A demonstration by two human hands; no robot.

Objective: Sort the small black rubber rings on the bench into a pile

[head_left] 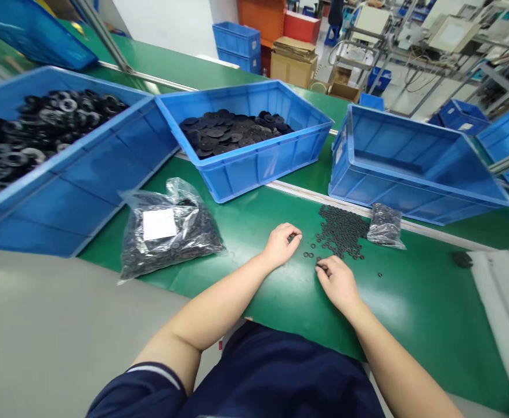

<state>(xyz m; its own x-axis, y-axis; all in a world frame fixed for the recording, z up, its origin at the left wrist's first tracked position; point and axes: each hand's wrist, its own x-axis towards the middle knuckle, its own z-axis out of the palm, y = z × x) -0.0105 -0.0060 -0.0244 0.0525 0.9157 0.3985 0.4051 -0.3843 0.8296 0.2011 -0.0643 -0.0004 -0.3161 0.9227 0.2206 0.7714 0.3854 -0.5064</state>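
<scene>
My left hand [281, 246] is closed above the green table, thumb and fingers pinched on what looks like a small black rubber ring [292, 237]. To its right, my right hand [338, 281] rests low over the tabletop with curled fingers, its thumb and fingertips closed on another small dark ring [322, 267]. A few loose rings [309, 255] lie between the two hands. Just beyond my right hand spreads a pile of small black rings [343, 231]. A clear plastic bag of small black parts [385, 224] lies against the pile's right side.
A large clear bag of black parts [171, 232] with a white label lies left. Behind stand a blue bin of black discs [258, 157], a blue bin [419, 194] at right, and a blue bin of larger black rings [75, 191] at far left. One stray ring [380, 274] lies right.
</scene>
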